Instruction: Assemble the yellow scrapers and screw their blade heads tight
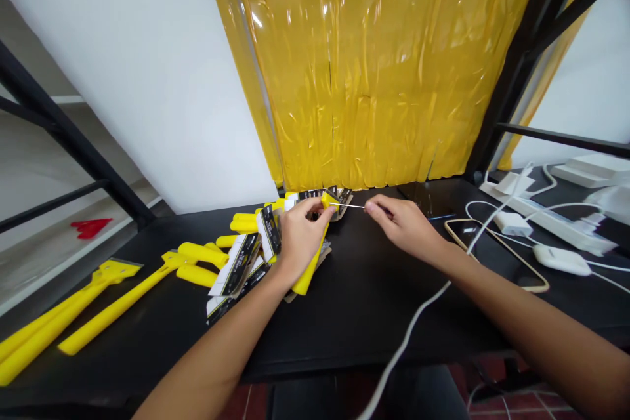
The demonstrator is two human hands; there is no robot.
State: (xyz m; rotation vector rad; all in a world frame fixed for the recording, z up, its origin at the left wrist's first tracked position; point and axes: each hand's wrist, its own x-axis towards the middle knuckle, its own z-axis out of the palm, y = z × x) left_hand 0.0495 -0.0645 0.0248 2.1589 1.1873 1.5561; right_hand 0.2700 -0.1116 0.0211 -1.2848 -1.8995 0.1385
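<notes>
Over the middle of the table, my left hand (304, 233) is closed on a yellow scraper (310, 270), its handle slanting down below my fingers. My right hand (399, 222) pinches the end of a thin, pale, straight piece (350, 205), a rod or taut strand. Its other end reaches the scraper's head by my left fingertips; whether it goes in or only touches is too small to tell. Left of and behind my left hand, several yellow scrapers with black-and-white cards (239, 264) lie piled up. My palm and fingers hide part of the held scraper.
Longer yellow scrapers (121, 302) lie on the black table (378, 315) at left. A phone (485, 246), white power strip (556, 220), charger (514, 222) and cables stand at right. One white cable (411, 328) crosses near my right forearm. A yellow plastic curtain (384, 79) hangs behind.
</notes>
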